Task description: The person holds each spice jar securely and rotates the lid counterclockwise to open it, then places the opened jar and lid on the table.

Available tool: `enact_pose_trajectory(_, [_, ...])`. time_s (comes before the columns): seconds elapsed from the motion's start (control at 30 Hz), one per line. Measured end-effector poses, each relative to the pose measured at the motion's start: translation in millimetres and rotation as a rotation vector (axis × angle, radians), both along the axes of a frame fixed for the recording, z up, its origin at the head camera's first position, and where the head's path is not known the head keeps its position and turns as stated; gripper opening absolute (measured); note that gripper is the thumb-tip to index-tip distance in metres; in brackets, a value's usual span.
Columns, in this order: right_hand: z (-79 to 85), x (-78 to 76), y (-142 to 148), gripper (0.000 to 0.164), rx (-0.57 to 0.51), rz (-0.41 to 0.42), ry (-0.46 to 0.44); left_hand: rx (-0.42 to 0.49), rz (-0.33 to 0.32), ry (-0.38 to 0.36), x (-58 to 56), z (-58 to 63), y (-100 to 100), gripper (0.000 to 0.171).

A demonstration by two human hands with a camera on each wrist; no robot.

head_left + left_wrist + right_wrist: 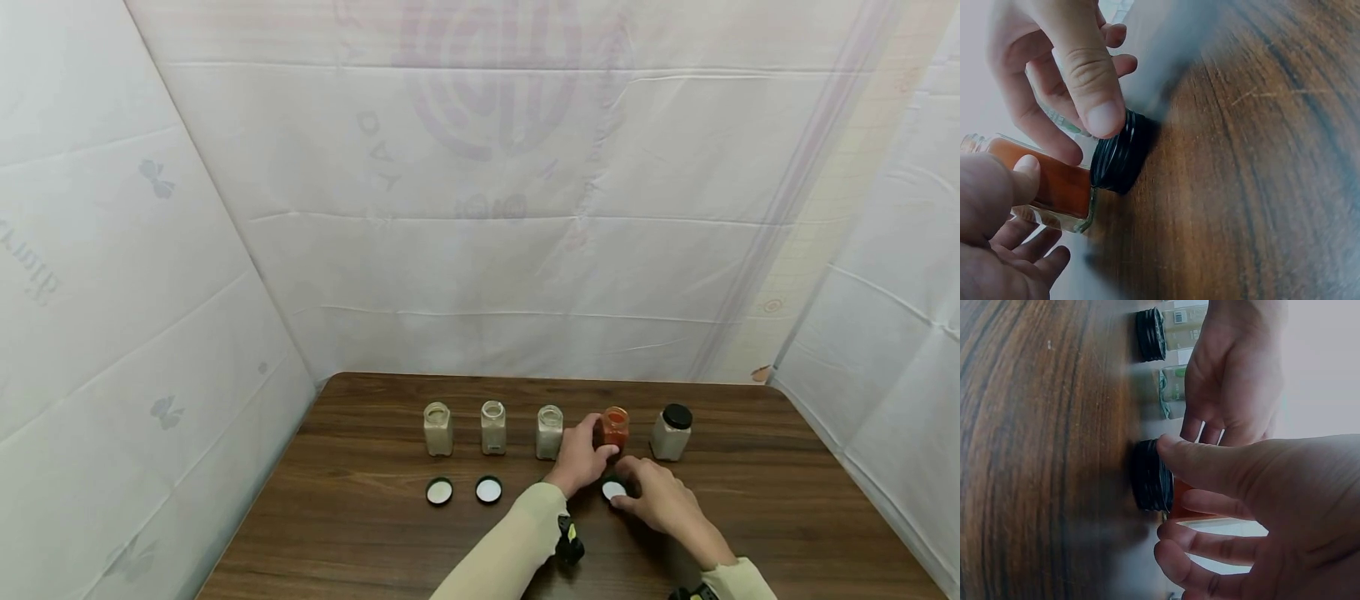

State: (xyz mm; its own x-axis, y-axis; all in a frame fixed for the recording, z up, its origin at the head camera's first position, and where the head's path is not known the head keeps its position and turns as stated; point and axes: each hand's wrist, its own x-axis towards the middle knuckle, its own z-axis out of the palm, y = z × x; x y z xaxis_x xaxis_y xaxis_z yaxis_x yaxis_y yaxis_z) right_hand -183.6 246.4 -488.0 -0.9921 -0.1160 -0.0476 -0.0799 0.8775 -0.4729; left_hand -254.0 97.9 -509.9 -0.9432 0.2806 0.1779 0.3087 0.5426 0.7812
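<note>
My left hand [581,457] holds an open glass jar of orange-red powder [615,428], thumb on the near side and the other fingers round behind. In the left wrist view the jar [1054,178] stands upright in that grip. Just in front of it lies a black screw lid [613,490], its white inside facing up on the table. My right hand [660,493] pinches this lid at the rim, with the thumb [1175,450] on its edge and the index finger curved towards the far side. The remaining fingers are spread loosely.
Three open jars of pale powder, a left one [438,430], a middle one [492,428] and a right one [549,433], stand in a row. Two upturned lids [439,492] [488,490] lie before them. A jar with its black lid on [671,433] stands rightmost.
</note>
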Motion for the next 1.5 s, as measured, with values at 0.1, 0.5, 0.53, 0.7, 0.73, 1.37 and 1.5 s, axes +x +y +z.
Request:
enact_pose_trajectory(0.1, [0.7,-0.5,1.6,0.04,0.002,-0.006,0.007,-0.004,-0.008,-0.005,-0.4,0.6,-0.6,0.043])
enact_pose_trajectory(0.5, [11.3,-0.4,11.5,0.039,-0.014,-0.019,0.041,-0.006,-0.014,0.032,2.0,1.3,-2.2,0.061])
enact_pose_trajectory(0.53, [11.9,-0.4,12.5,0.039,-0.016,-0.018,0.047,-0.007,-0.016,0.035,2.0,1.7,-2.2,0.063])
enact_pose_trajectory(0.7, [15.0,-0.6,18.4,0.04,-0.017,-0.027,0.054,0.006,-0.025,0.013,2.7,4.4,-2.0,0.067])
enact_pose_trajectory(0.73, [15.7,-0.8,19.7,0.041,-0.015,-0.029,0.053,0.012,-0.027,0.007,2.7,5.0,-1.8,0.068])
enact_pose_trajectory(1.37, [33.1,8.2,48.3,0.046,-0.028,-0.078,0.106,0.144,-0.05,0.214,10.9,33.8,-0.3,0.081])
enact_pose_trajectory(1.5, [35.2,9.2,55.7,0.045,-0.024,-0.092,0.125,0.112,-0.06,0.275,14.4,43.9,1.2,0.081])
